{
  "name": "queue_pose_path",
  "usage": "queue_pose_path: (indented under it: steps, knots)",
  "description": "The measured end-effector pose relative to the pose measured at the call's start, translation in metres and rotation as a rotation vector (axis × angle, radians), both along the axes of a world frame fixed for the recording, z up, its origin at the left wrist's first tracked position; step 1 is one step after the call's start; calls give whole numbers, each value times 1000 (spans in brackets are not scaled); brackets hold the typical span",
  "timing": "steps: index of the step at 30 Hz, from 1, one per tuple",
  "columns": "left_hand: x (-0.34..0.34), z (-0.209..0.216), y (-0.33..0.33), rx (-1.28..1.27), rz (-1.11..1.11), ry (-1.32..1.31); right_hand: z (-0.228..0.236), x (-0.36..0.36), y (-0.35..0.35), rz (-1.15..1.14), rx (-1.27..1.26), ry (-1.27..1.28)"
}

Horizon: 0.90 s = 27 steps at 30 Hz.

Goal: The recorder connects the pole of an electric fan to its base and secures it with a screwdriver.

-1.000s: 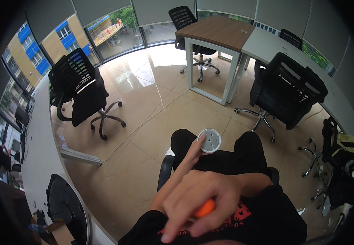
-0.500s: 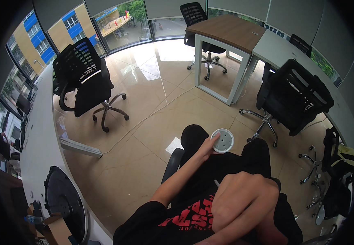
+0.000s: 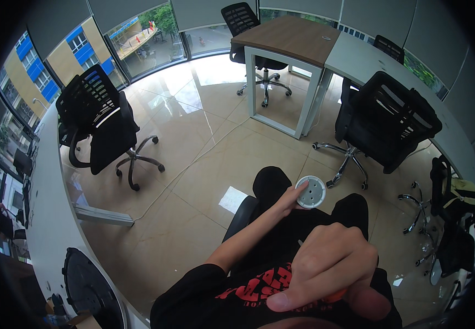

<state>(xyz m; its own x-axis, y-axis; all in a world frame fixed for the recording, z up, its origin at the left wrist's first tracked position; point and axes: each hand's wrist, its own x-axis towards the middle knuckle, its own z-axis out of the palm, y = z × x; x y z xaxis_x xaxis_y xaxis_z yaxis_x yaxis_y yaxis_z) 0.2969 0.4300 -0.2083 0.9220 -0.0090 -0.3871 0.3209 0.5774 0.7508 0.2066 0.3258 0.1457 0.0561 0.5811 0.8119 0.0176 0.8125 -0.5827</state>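
My left hand [image 3: 289,200] is closed round the rim of a round white piece [image 3: 310,193] with a raised edge and several small holes in its grey-white face. It holds this piece above my lap, between my knees. Close to the camera, in front of my chest, my right hand [image 3: 330,266] is curled with the thumb stretched to the left. The tip of a thin grey rod [image 3: 300,242] shows beside its knuckles. A bit of orange [image 3: 336,296] peeks out beneath the fingers. The rest of what the right hand holds is hidden.
A white desk [image 3: 56,208] curves along my left, bearing a round black lid-like disc [image 3: 92,290]. Black office chairs stand ahead left [image 3: 103,126] and ahead right [image 3: 385,123]. Farther off is a brown-topped desk [image 3: 287,38]. A white cable [image 3: 185,169] crosses the tiled floor near a white sheet [image 3: 232,199].
The view has shifted slightly. My left hand still grips the white piece, its face tilted a little differently. My right thumb has come into sight, pointing left, and orange shows under that hand.
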Motion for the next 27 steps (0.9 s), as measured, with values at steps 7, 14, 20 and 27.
queue_pose_path:
  steps: [7,14,20,27]
  knots:
    - [21,-2,-12,-11,-114,7,-11,11,7,-69,145,-81]
    - [37,-7,-24,-15,-199,-1,-7,14,2,-134,109,-53]
    - [44,-6,-31,-7,-242,-4,-12,11,2,-271,160,0]
    - [46,-3,-32,-11,-275,-26,-15,22,5,-266,225,-41]
